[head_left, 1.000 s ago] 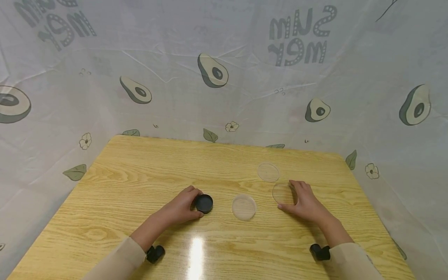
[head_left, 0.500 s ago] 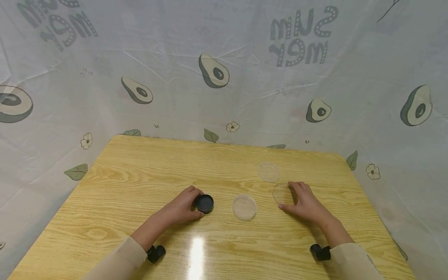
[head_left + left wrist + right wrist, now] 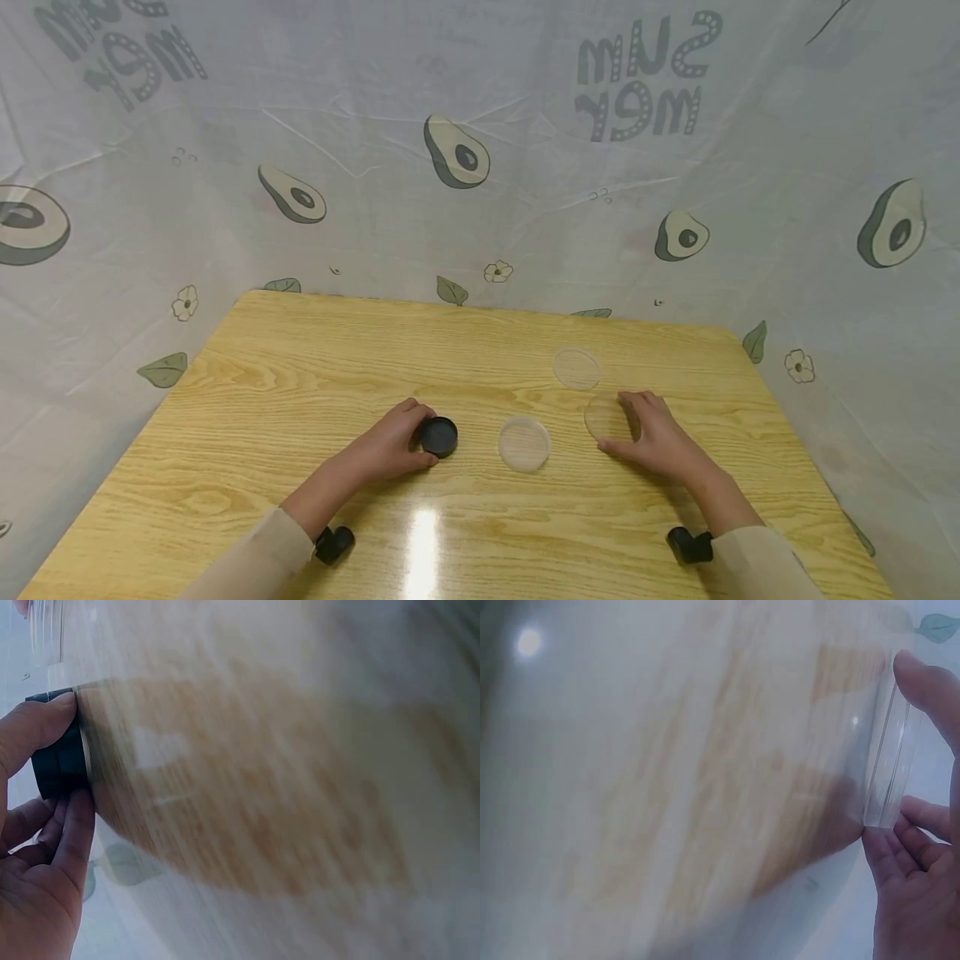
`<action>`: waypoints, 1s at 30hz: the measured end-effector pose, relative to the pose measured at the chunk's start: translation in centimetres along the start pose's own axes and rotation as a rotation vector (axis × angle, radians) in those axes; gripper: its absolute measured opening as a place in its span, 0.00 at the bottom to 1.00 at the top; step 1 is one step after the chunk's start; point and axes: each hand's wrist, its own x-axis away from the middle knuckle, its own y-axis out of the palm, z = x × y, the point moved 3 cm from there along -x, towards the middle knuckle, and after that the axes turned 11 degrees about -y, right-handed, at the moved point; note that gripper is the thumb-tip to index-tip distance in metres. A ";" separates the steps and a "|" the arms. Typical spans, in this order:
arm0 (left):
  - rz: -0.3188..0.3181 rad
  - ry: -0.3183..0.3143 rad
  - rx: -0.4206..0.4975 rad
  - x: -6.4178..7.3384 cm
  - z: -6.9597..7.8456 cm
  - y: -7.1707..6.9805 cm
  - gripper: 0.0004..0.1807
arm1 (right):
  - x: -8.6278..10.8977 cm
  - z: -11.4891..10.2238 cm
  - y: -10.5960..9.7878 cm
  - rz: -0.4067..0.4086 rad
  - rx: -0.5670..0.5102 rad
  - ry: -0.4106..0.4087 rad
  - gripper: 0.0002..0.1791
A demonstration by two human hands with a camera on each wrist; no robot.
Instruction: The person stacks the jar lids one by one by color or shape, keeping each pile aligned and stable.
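Note:
My left hand [image 3: 393, 442] holds a small, shallow, round black dish [image 3: 438, 437] by its side on the table. In the left wrist view this black dish [image 3: 61, 754] has upright sides, with the thumb on one side and fingertips on the other. Right of centre, my right hand [image 3: 654, 435] spans a clear petri dish [image 3: 603, 416] between thumb and fingers. The right wrist view shows the clear wall of this petri dish [image 3: 887, 769] between the thumb and fingertips. Another clear petri dish [image 3: 524, 444] lies between the hands, and a third clear round piece [image 3: 577, 369] lies farther back.
The wood-grain table [image 3: 337, 350] carries all of these things, with a patterned cloth [image 3: 360, 108] hanging behind and beside it. A black wrist camera [image 3: 334, 545] sits at the left cuff, another black camera [image 3: 690, 545] at the right cuff.

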 end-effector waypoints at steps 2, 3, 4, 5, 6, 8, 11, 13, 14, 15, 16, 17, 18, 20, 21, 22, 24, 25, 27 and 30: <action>-0.001 -0.002 -0.001 0.0 -0.1 0.0 0.28 | 0.2 -0.1 0.0 -0.001 -0.002 -0.001 0.51; -0.001 -0.003 0.000 0.0 -0.1 0.0 0.28 | 0.3 -0.2 0.0 -0.001 -0.002 0.000 0.51; -0.003 -0.004 0.000 0.0 -0.1 0.0 0.28 | 0.5 -0.2 0.0 -0.002 -0.003 0.002 0.51; -0.004 -0.007 0.001 0.0 -0.2 0.1 0.28 | 0.6 -0.2 0.0 -0.005 -0.006 0.005 0.51; -0.006 -0.006 0.002 0.0 -0.2 0.1 0.28 | 0.8 -0.2 0.0 -0.009 -0.008 0.007 0.51; -0.009 -0.006 0.002 0.0 -0.2 0.1 0.28 | 1.2 -0.3 0.0 -0.017 -0.015 0.018 0.51; -0.011 -0.007 0.001 0.0 -0.2 0.1 0.28 | 1.7 -0.5 0.0 -0.028 -0.022 0.019 0.51; -0.010 -0.008 0.001 0.0 -0.1 0.1 0.28 | 2.0 -0.6 0.0 -0.030 -0.020 0.015 0.52; -0.008 -0.005 0.000 0.0 -0.1 0.1 0.28 | 2.1 -0.7 0.0 -0.032 -0.018 0.011 0.52; -0.005 -0.004 -0.001 0.0 0.0 0.1 0.28 | 2.2 -0.8 0.0 -0.031 -0.015 0.005 0.52; -0.003 -0.002 -0.002 0.1 0.0 0.0 0.28 | 2.4 -0.9 0.0 -0.030 -0.015 0.001 0.52; -0.003 -0.002 -0.001 0.1 0.0 0.0 0.28 | 2.5 -0.9 -0.1 -0.031 -0.015 -0.004 0.52; -0.003 -0.003 -0.002 0.1 0.0 0.0 0.27 | 2.6 -1.0 -0.1 -0.031 -0.017 -0.006 0.52; -0.002 -0.003 -0.004 0.1 0.1 0.0 0.27 | 2.8 -1.0 -0.1 -0.031 -0.015 -0.010 0.51; -0.004 -0.005 -0.002 0.1 0.1 0.0 0.27 | 2.9 -1.0 -0.1 -0.032 -0.014 -0.010 0.51; -0.006 -0.005 0.000 0.1 0.1 0.0 0.27 | 3.0 -1.0 -0.1 -0.032 -0.013 -0.010 0.51; -0.006 -0.001 -0.001 0.0 0.1 0.0 0.27 | 3.2 -1.0 -0.1 -0.030 -0.009 -0.014 0.51; -0.004 0.001 -0.003 0.0 0.2 -0.1 0.28 | 3.3 -1.1 -0.1 -0.028 -0.006 -0.017 0.51; -0.001 0.002 -0.005 0.0 0.1 -0.1 0.27 | 3.5 -1.1 0.0 -0.024 -0.001 -0.023 0.51; 0.000 -0.004 -0.005 0.0 0.1 -0.1 0.27 | 3.7 -1.3 0.0 -0.022 0.006 -0.034 0.51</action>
